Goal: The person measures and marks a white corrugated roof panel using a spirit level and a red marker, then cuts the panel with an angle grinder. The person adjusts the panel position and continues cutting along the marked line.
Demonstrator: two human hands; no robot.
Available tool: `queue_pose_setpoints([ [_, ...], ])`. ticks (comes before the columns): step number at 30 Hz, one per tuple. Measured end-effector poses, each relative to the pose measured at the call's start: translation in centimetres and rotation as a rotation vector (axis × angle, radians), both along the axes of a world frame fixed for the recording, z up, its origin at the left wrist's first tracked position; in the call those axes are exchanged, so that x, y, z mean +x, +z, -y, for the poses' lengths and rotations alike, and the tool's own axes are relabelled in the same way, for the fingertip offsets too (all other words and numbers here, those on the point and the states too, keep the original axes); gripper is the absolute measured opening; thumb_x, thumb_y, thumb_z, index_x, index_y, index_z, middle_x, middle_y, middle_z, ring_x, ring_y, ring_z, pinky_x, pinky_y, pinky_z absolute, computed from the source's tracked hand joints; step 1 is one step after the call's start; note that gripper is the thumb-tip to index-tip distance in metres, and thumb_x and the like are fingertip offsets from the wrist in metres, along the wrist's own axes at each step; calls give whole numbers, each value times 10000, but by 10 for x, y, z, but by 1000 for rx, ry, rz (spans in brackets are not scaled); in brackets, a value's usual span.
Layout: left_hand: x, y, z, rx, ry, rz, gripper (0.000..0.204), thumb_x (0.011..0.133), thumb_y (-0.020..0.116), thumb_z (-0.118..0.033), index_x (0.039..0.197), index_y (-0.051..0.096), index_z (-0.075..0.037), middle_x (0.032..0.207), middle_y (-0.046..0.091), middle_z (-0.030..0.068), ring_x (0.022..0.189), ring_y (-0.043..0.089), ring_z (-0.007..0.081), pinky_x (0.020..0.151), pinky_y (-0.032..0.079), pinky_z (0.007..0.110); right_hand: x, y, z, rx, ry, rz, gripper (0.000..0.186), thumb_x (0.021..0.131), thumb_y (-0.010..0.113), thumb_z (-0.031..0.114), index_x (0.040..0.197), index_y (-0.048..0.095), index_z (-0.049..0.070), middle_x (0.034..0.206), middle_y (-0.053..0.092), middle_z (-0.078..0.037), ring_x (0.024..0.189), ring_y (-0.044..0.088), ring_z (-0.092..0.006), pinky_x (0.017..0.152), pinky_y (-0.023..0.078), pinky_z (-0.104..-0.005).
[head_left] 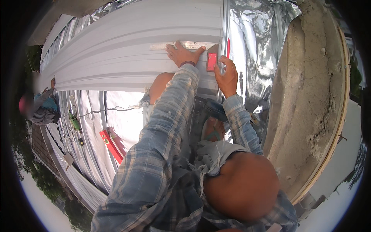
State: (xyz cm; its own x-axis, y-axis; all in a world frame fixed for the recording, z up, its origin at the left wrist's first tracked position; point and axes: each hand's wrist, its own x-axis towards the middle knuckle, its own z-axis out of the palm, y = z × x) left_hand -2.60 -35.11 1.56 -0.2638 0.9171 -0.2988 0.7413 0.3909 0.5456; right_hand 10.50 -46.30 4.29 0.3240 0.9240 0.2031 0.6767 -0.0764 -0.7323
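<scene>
My left hand point(182, 54) lies with its fingers spread across the steel blade point(156, 46) of a square, on a ribbed grey metal sheet point(116, 31). The square's stock point(211, 58), with a red face, sits beside the sheet's right edge. My right hand point(228, 79) is closed with bent fingers just right of the stock; what is in it, if anything, is too hidden to name. Beyond it a thin red object point(228, 47) lies along a metal strip by shiny foil point(259, 50).
Another person point(44, 108) is at the sheet's far left end. Below the sheet lie a green power tool point(74, 121), cords and a red spirit level point(111, 145) on foil-covered framing. A concrete ledge point(305, 96) runs down the right. My bare knee point(239, 185) is bent below.
</scene>
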Motion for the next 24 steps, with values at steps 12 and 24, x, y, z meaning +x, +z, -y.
queue_pose_setpoints([
  [12,17,-8,-5,-12,82,2,1331,535,827,-758,1446,331,77,1582,149,348,1522,35,453,1242,90,533,-24,4,-8,-64,26,143,488,738,802,108,1176,591,77,1157,654,-139,1034,579,-382,891,487,-458],
  [24,41,-4,-12,-57,118,-9,1395,523,820,-776,1464,251,83,1581,86,387,1516,-7,483,1236,55,551,-28,6,-13,-97,-25,127,480,707,814,61,1110,553,79,1129,647,-142,1022,573,-394,872,481,-473],
])
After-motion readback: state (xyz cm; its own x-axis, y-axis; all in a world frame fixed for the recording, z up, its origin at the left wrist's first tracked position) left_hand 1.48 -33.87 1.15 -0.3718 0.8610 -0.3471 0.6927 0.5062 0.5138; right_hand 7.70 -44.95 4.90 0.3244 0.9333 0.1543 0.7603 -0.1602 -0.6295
